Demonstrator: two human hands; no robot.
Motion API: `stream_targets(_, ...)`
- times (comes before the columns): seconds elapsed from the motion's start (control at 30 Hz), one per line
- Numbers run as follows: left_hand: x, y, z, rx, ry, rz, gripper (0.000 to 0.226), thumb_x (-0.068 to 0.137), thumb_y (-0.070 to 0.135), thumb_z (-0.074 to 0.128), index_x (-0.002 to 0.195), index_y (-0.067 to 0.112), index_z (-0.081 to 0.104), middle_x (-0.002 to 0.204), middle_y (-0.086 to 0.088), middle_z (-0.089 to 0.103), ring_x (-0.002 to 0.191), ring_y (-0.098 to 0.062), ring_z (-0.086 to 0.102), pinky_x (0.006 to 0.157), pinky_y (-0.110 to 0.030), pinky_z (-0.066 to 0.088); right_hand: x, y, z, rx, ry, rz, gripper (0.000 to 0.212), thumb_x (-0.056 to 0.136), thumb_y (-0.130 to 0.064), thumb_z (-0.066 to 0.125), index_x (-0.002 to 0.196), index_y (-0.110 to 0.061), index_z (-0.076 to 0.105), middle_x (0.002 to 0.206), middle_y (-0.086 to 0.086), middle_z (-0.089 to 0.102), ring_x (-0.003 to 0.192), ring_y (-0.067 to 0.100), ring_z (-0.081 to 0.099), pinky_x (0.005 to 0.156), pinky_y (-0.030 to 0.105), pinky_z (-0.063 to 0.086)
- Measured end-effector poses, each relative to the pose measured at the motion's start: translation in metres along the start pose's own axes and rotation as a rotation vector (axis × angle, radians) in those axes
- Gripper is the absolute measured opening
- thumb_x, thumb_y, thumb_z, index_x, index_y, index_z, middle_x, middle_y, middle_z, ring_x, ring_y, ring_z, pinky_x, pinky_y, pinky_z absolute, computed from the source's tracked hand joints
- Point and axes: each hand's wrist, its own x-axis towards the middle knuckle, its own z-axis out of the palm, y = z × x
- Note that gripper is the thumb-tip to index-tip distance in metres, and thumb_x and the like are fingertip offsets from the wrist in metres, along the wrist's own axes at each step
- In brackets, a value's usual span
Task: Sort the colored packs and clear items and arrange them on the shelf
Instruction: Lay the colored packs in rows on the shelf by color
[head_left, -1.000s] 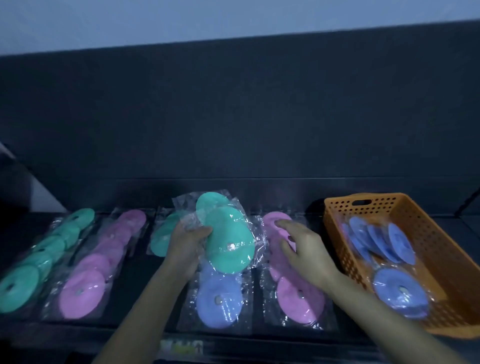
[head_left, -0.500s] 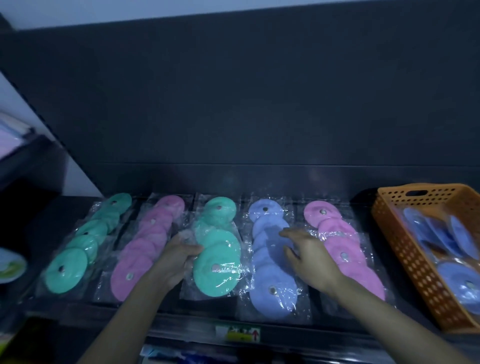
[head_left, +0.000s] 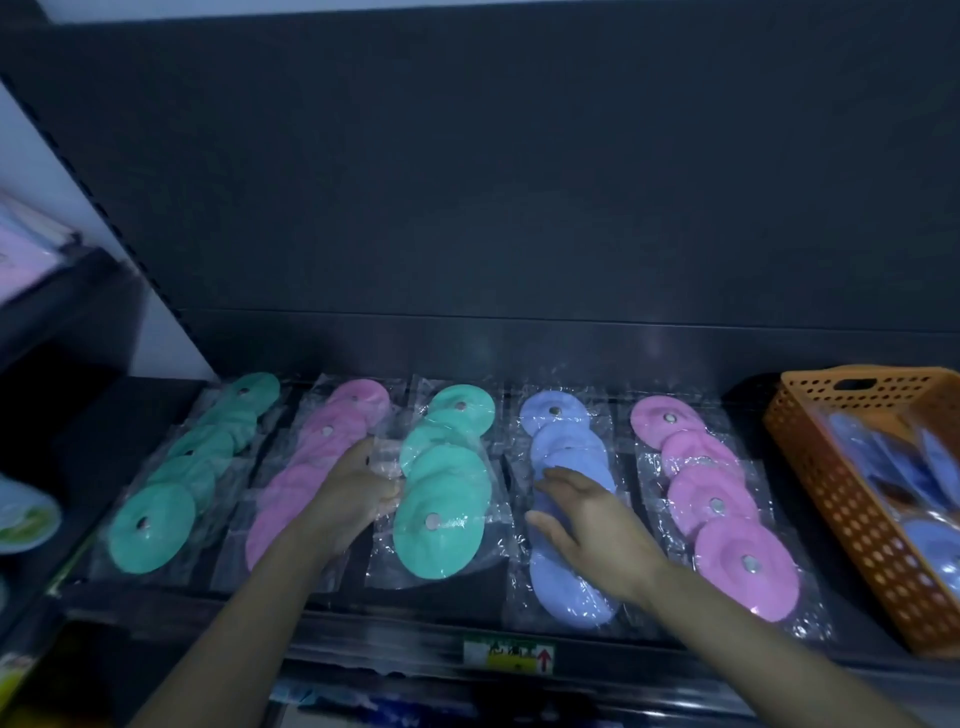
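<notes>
Teal disc pack (head_left: 441, 519), lifted second ago, now lies at front of middle teal row on shelf (head_left: 363, 623). Left hand (head_left: 358, 493) at its wrapper edge: pinching or touching, cannot tell. Right hand (head_left: 587, 514) flat, relaxed, over blue row (head_left: 566, 452). Placement nearly done.

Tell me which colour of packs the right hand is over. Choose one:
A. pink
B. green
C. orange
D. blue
D: the right hand, fingers straight, lies over the blue row, which sits between the middle green row and the pink row nearest the orange basket.
</notes>
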Motion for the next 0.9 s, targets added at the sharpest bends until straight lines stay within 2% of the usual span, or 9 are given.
stream_targets(0.07,-0.002,-0.002,-0.001,0.052,-0.052,-0.013,0.041,0.084,-0.011,0.054,0.113,0.017,0.048,0.111,-0.003,0.057,0.096,-0.021,0.062,0.061,-0.021,0.055,0.003,-0.005,0.006,0.011,-0.009,-0.003,0.050,0.095,-0.047,0.043,0.133,-0.015,0.048,0.139,0.002,0.046,0.126,0.020,0.044,0.097,0.027,0.038)
stream_targets(0.2,-0.001,-0.011,0.006,0.156,-0.009,0.025,0.031,0.088,0.003,0.059,0.115,0.011,0.047,0.108,-0.006,0.058,0.098,-0.027,0.062,0.082,-0.040,0.055,0.007,-0.013,0.019,-0.007,-0.060,-0.029,0.054,0.096,-0.049,0.041,0.137,-0.014,0.043,0.144,0.003,0.041,0.128,0.021,0.042,0.098,0.025,0.035)
stream_targets(0.33,0.006,-0.014,0.013,0.159,0.123,0.075,0.024,0.090,0.007,0.059,0.110,0.015,0.047,0.101,0.000,0.055,0.088,-0.018,0.060,0.072,-0.036,0.055,0.008,-0.021,0.028,-0.041,-0.078,-0.093,0.067,0.092,-0.054,0.044,0.147,-0.019,0.028,0.150,0.005,0.032,0.135,0.022,0.033,0.109,0.025,0.027)
stream_targets(0.4,0.008,-0.016,0.016,0.205,0.160,0.079,0.003,0.095,0.016,0.053,0.098,0.016,0.053,0.094,0.001,0.056,0.083,-0.015,0.058,0.069,-0.032,0.052,0.010,-0.026,0.033,-0.104,-0.102,-0.158,0.073,0.090,-0.056,0.046,0.150,-0.022,0.020,0.154,0.007,0.025,0.141,0.023,0.023,0.115,0.029,0.018)
stream_targets(0.5,0.014,-0.021,0.014,0.398,0.194,0.118,0.022,0.098,0.022,0.043,0.079,0.017,0.053,0.082,-0.005,0.055,0.074,-0.017,0.050,0.068,-0.028,0.040,0.015,-0.032,0.039,-0.196,-0.147,-0.218,0.077,0.088,-0.056,0.049,0.151,-0.024,0.017,0.157,0.011,0.018,0.145,0.023,0.011,0.118,0.033,0.006)
stream_targets(0.67,0.019,-0.020,0.007,0.737,0.280,0.268,0.021,0.092,0.005,0.051,0.071,0.010,0.050,0.063,0.002,0.049,0.058,-0.014,0.050,0.046,-0.020,0.029,0.022,-0.032,0.046,-0.283,-0.198,-0.209,0.078,0.088,-0.052,0.053,0.150,-0.020,0.019,0.159,0.012,0.010,0.147,0.023,0.005,0.119,0.036,-0.001)
stream_targets(0.73,0.020,-0.020,0.007,0.811,0.309,0.292,0.006,0.089,-0.001,0.051,0.091,0.004,0.053,0.065,-0.002,0.053,0.057,-0.015,0.053,0.044,-0.022,0.031,0.026,-0.032,0.048,-0.302,-0.203,-0.206,0.077,0.088,-0.051,0.053,0.149,-0.018,0.019,0.159,0.011,0.009,0.147,0.023,0.004,0.119,0.036,-0.001)
stream_targets(0.8,0.019,-0.018,0.009,0.889,0.336,0.294,0.029,0.087,-0.004,0.052,0.115,-0.002,0.048,0.073,-0.008,0.061,0.061,-0.021,0.059,0.047,-0.027,0.040,0.030,-0.032,0.049,-0.314,-0.210,-0.204,0.077,0.088,-0.051,0.053,0.149,-0.017,0.020,0.159,0.011,0.009,0.147,0.023,0.004,0.119,0.037,0.000)
stream_targets(0.9,0.015,-0.016,0.008,1.047,0.384,0.402,0.044,0.084,-0.002,0.055,0.127,-0.002,0.046,0.102,-0.014,0.062,0.083,-0.023,0.060,0.066,-0.027,0.048,0.033,-0.033,0.050,-0.327,-0.229,-0.196,0.079,0.088,-0.052,0.052,0.149,-0.015,0.019,0.159,0.011,0.008,0.147,0.023,0.005,0.119,0.037,0.000)
